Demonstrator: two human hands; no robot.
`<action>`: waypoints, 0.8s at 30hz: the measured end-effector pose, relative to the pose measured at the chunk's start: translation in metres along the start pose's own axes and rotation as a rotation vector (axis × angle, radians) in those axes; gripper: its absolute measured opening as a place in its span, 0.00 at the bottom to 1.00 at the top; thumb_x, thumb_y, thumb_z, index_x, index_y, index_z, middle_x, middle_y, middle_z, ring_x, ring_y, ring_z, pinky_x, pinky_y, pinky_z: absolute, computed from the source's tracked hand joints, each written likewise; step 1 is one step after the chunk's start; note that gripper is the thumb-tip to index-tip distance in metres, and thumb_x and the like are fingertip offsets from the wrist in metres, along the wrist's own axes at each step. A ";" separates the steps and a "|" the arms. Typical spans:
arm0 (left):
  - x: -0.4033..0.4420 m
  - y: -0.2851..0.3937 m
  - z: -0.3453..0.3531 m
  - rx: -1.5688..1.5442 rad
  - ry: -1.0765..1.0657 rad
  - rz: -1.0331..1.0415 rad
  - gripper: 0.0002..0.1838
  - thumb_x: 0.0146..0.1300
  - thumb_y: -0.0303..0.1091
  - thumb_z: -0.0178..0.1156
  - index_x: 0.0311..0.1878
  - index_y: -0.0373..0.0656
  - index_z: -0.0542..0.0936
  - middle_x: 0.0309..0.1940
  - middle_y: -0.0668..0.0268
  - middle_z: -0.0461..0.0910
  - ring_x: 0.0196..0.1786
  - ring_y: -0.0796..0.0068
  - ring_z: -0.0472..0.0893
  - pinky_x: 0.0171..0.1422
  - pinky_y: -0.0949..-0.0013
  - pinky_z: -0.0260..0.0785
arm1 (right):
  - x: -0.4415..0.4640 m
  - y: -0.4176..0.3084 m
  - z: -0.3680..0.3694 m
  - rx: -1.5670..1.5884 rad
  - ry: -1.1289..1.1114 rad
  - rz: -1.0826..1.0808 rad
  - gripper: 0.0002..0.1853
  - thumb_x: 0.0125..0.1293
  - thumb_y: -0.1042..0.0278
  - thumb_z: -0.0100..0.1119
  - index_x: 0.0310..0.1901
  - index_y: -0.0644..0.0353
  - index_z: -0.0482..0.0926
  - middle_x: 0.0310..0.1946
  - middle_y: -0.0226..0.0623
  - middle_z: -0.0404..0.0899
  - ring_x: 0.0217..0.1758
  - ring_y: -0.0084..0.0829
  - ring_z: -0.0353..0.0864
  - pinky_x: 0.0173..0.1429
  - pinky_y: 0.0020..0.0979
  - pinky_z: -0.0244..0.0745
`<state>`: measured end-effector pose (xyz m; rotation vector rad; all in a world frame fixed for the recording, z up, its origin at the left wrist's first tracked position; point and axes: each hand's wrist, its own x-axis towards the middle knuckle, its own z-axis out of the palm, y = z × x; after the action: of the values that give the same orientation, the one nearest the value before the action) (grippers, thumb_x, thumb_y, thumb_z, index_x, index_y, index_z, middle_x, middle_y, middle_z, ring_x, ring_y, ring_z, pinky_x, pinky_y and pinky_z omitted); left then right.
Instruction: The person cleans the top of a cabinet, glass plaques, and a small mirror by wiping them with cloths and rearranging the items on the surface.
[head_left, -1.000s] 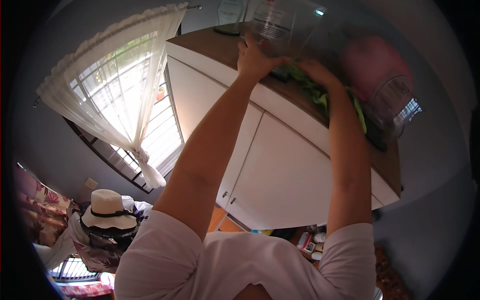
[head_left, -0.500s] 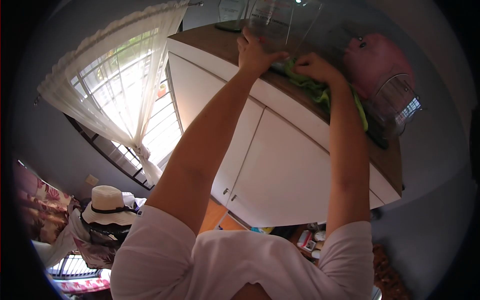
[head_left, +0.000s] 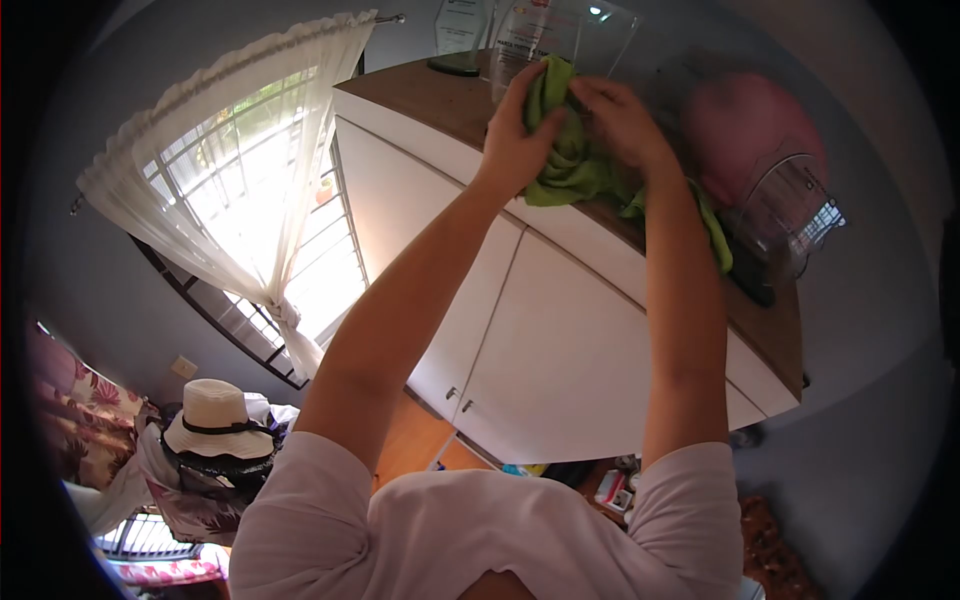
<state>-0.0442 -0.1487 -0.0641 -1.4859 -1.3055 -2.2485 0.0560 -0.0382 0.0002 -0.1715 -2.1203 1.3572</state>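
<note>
A crumpled green cloth (head_left: 566, 165) is bunched up above the front edge of the brown cabinet top (head_left: 400, 88). My left hand (head_left: 518, 142) grips it from the left, thumb in front and fingers behind. My right hand (head_left: 628, 125) pinches the cloth's upper right side, its fingers bent. Part of the cloth trails below the right wrist along the cabinet top. Just behind my hands stands a clear plaque (head_left: 535, 42) with printed lettering, its lower part hidden by the hands and cloth.
A smaller clear plaque (head_left: 460, 30) on a dark base stands at the left. Right of my arm are a pink rounded object (head_left: 755, 130) and another clear plaque (head_left: 780, 205). White cabinet doors (head_left: 560, 340) lie below. A curtained window (head_left: 250, 190) and a hat (head_left: 215, 415) are left.
The cloth has been lifted and gathered between my hands. My left hand has left the plaque's base and closed on the cloth; my right hand has risen slightly.
</note>
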 end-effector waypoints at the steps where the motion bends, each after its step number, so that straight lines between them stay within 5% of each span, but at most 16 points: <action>1: 0.000 0.001 -0.001 -0.009 0.001 -0.032 0.22 0.61 0.33 0.55 0.58 0.40 0.69 0.49 0.56 0.74 0.53 0.74 0.72 0.56 0.73 0.64 | 0.000 0.001 0.000 0.074 0.003 0.022 0.17 0.62 0.58 0.58 0.45 0.63 0.78 0.30 0.31 0.78 0.32 0.21 0.76 0.35 0.23 0.71; 2: 0.004 -0.008 -0.003 -0.023 0.096 -0.011 0.16 0.59 0.29 0.55 0.51 0.37 0.76 0.40 0.58 0.79 0.44 0.74 0.77 0.50 0.73 0.68 | 0.001 0.001 0.000 0.149 0.006 0.041 0.17 0.62 0.59 0.58 0.45 0.63 0.78 0.30 0.32 0.78 0.32 0.21 0.76 0.35 0.23 0.71; 4: 0.017 -0.025 -0.018 0.147 0.358 -0.072 0.15 0.57 0.27 0.52 0.48 0.36 0.78 0.37 0.56 0.80 0.41 0.72 0.78 0.47 0.71 0.69 | 0.008 0.004 -0.014 0.098 0.170 -0.113 0.16 0.61 0.58 0.59 0.41 0.64 0.78 0.31 0.33 0.77 0.32 0.21 0.76 0.35 0.22 0.71; 9: 0.060 -0.078 -0.074 0.508 0.646 -0.046 0.20 0.53 0.26 0.45 0.49 0.32 0.76 0.40 0.52 0.79 0.41 0.65 0.79 0.44 0.66 0.71 | 0.014 0.010 -0.026 -0.309 0.679 -0.248 0.19 0.57 0.54 0.63 0.35 0.65 0.74 0.30 0.35 0.75 0.32 0.25 0.75 0.35 0.25 0.71; 12: 0.068 -0.074 -0.066 -0.071 0.571 -0.384 0.20 0.53 0.30 0.49 0.51 0.44 0.76 0.47 0.47 0.73 0.48 0.50 0.74 0.54 0.59 0.65 | 0.020 0.023 -0.007 -0.404 0.596 -0.263 0.24 0.55 0.49 0.64 0.40 0.64 0.74 0.30 0.37 0.76 0.33 0.29 0.76 0.36 0.30 0.72; 15: 0.066 -0.082 -0.065 0.382 -0.121 -0.503 0.24 0.51 0.30 0.48 0.55 0.42 0.72 0.49 0.46 0.74 0.50 0.50 0.75 0.53 0.60 0.66 | 0.035 0.043 -0.013 -0.260 0.298 -0.143 0.20 0.59 0.54 0.61 0.42 0.64 0.74 0.34 0.38 0.79 0.34 0.28 0.78 0.36 0.29 0.73; 18: 0.060 -0.087 -0.057 0.399 -0.347 -0.425 0.27 0.51 0.30 0.48 0.59 0.43 0.67 0.49 0.45 0.74 0.53 0.51 0.74 0.56 0.61 0.64 | 0.036 0.049 -0.015 -0.108 0.191 -0.135 0.14 0.63 0.62 0.56 0.45 0.63 0.74 0.36 0.38 0.80 0.35 0.27 0.80 0.36 0.27 0.73; 21: 0.058 -0.092 -0.059 0.443 -0.212 -0.468 0.29 0.51 0.32 0.47 0.61 0.44 0.65 0.46 0.44 0.75 0.52 0.49 0.74 0.56 0.59 0.63 | 0.030 0.040 -0.014 -0.016 0.188 -0.050 0.09 0.65 0.69 0.52 0.43 0.62 0.75 0.35 0.35 0.81 0.36 0.24 0.80 0.37 0.25 0.73; 24: 0.055 -0.092 -0.063 0.465 -0.146 -0.303 0.27 0.51 0.34 0.47 0.59 0.46 0.67 0.44 0.44 0.76 0.52 0.47 0.74 0.57 0.57 0.63 | 0.034 0.043 -0.017 -0.048 0.221 -0.023 0.08 0.65 0.69 0.53 0.42 0.62 0.75 0.34 0.35 0.82 0.36 0.25 0.81 0.38 0.25 0.73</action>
<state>-0.1642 -0.1203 -0.0817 -1.3687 -2.0457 -1.8182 0.0296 0.0093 -0.0175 -0.3017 -1.9644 1.2158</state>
